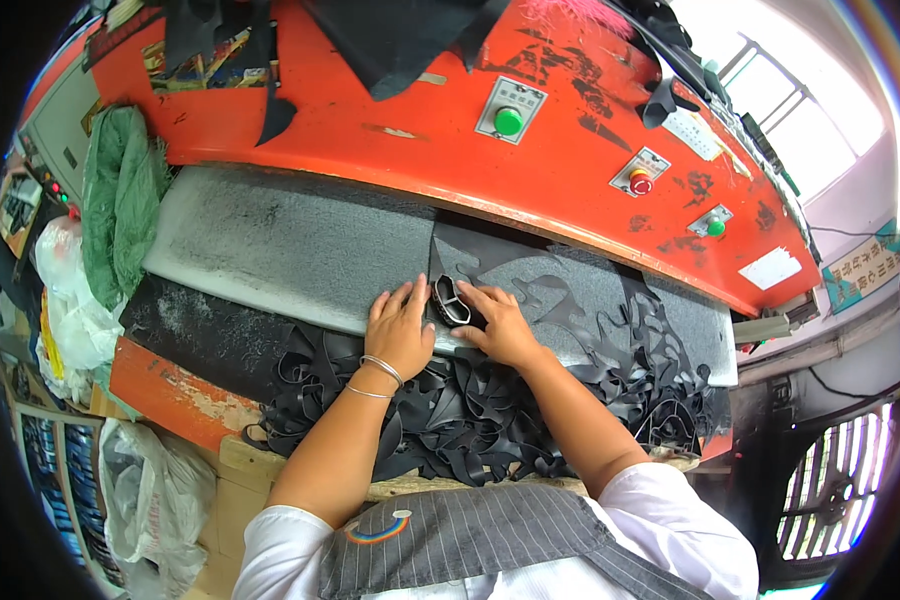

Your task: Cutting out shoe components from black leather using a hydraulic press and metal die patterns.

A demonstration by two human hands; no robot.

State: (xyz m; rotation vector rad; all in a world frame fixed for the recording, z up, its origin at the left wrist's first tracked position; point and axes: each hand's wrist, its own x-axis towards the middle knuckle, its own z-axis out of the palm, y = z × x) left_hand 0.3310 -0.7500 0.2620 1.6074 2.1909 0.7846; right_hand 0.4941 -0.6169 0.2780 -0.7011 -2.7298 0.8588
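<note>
A small black cutting die (451, 300), with a metal rim and cross bars, sits on the black sheet material (490, 250) on the grey cutting bed. My left hand (400, 325) lies flat at the die's left side, fingers stretched out and the index finger beside its rim. From the right, my right hand (498, 325) grips the die between thumb and fingers. To the right of it, the sheet (555, 300) is cut into a web with curved holes. Some of the die's lower edge is hidden by my fingers.
Close above the grey bed (270, 240) runs the orange press beam (390, 150), with a green button (508, 122) and a red knob (640, 182). Black offcuts (460, 410) pile along the near edge. A green sack (120, 200) and plastic bags (75, 290) stand at left.
</note>
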